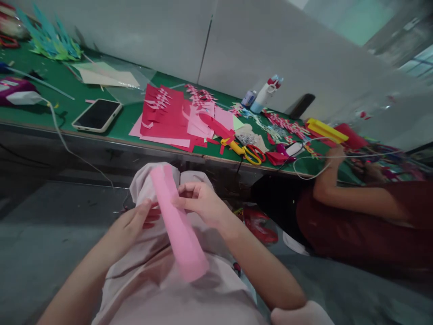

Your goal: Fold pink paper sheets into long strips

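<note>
One pink strip [176,221], lengthwise, near end rightward.

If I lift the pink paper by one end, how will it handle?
The pink paper looks thin, so it is probably light. Its curved lower end suggests it may curl or flex, though its long span looks fairly straight above the lap. Squeezing hard would likely crease it.

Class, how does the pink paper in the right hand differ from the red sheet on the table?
The pink paper is pale; the red sheet is deep red.
The pink paper is narrow and curved; the red sheet is broader and flat.
The right hand holds the pink paper; the red sheet lies under cut pieces.
</note>
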`<state>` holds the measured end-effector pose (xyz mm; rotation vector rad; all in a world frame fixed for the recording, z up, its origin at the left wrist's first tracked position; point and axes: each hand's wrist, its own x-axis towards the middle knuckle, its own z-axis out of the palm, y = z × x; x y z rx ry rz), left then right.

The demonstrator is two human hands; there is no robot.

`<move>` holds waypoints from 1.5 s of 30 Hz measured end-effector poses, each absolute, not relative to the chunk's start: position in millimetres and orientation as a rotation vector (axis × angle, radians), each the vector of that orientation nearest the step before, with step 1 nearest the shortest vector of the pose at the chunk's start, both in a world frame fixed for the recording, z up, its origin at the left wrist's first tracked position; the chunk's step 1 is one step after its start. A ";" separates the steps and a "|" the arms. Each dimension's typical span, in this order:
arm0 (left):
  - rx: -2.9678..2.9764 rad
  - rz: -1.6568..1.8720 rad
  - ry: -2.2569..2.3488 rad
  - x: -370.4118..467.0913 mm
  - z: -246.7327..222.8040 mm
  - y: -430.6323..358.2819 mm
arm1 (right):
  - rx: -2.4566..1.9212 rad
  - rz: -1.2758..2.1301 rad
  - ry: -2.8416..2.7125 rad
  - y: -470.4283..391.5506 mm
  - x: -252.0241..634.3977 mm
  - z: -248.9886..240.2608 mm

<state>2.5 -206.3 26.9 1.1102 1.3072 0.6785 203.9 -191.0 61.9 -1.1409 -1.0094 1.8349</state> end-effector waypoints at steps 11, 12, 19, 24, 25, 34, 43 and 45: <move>0.848 0.954 1.193 11.6 36.6 -209.1 | -1.255 1.701 -1.177 -203.5 178.9 52.9; 0.863 0.963 1.228 10.6 35.9 -209.4 | -1.258 1.691 -1.207 -205.0 177.7 54.0; 0.910 0.995 1.253 7.4 41.8 -208.3 | -1.231 1.566 -1.296 -205.8 174.3 61.7; 0.891 1.023 1.198 8.2 53.0 -207.6 | -1.210 1.498 -1.263 -201.1 175.7 70.8; 0.868 1.041 1.192 8.7 54.4 -207.2 | -1.218 1.491 -1.262 -200.6 176.0 73.5; 0.751 1.076 1.157 12.9 58.1 -204.5 | -1.327 1.439 -1.277 -199.1 178.2 89.1; 0.626 1.115 1.086 24.1 67.8 -208.4 | -1.260 1.533 -1.187 -199.3 180.3 88.6; 0.606 1.109 1.085 25.5 69.4 -209.2 | -1.224 1.581 -1.149 -200.2 181.2 86.9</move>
